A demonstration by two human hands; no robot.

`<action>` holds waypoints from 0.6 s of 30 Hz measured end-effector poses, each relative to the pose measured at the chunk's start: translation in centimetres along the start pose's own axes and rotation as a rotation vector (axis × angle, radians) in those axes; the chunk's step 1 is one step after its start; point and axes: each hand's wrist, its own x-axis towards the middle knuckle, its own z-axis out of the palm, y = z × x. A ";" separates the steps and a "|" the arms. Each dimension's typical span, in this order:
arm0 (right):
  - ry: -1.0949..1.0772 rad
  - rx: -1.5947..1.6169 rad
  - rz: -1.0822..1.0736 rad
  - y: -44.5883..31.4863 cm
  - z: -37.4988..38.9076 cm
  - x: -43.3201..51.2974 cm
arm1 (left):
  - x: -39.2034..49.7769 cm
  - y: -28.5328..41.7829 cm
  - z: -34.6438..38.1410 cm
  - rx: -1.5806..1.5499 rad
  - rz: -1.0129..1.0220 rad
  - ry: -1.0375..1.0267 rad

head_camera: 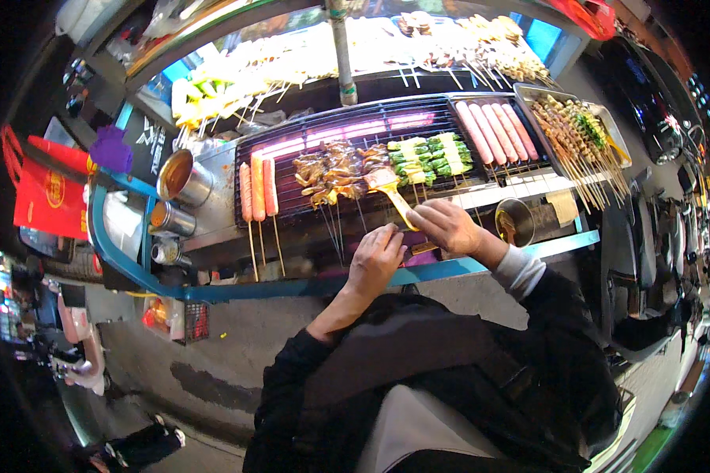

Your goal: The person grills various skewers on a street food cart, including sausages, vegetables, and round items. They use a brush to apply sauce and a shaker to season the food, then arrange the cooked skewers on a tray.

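Note:
My right hand (449, 226) grips the yellow handle of a basting brush (390, 189), whose bristles rest on browned meat skewers (376, 158) on the grill grate (307, 133). My left hand (377, 257) is just left of it, fingers curled near the skewers' stick ends; whether it pinches a stick I cannot tell. Left of the brush lie more glazed, browned skewers (331, 168), and farther left several sausages on sticks (259, 189). Bundled green vegetable skewers (429, 158) lie right of the brush, followed by a row of pink sausages (497, 133).
Metal cups of sauce (198, 180) and seasoning (180, 220) stand left of the grill. A metal pot (515, 219) sits by my right forearm. A tray (535, 91) of meat skewers is at right. A blue rail (307, 290) runs along the near edge; a post (342, 53) rises behind the grill.

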 end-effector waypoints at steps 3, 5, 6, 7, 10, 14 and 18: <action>0.102 0.092 0.078 -0.1 -1.6 2.7 | -0.2 0.3 -1.9 -0.021 0.025 -0.033; 0.277 -0.030 0.186 0.1 -2.5 7.6 | -1.0 -0.3 -4.4 -0.010 0.080 0.188; 0.372 0.087 0.237 0.6 -2.4 11.3 | -2.0 -1.7 -6.7 0.090 0.041 0.338; 0.399 0.084 0.282 0.8 -2.3 14.9 | -3.0 -3.7 -9.1 0.192 0.007 0.476; 0.482 0.277 0.350 0.6 1.2 27.3 | -7.4 -13.3 -18.0 0.351 -0.454 0.949; 0.473 0.491 0.172 -0.7 9.3 40.7 | -14.8 -26.3 -26.4 0.427 -0.747 1.038; 0.190 0.369 0.149 -1.9 15.9 45.8 | -22.2 -34.7 -28.6 0.349 -0.986 0.592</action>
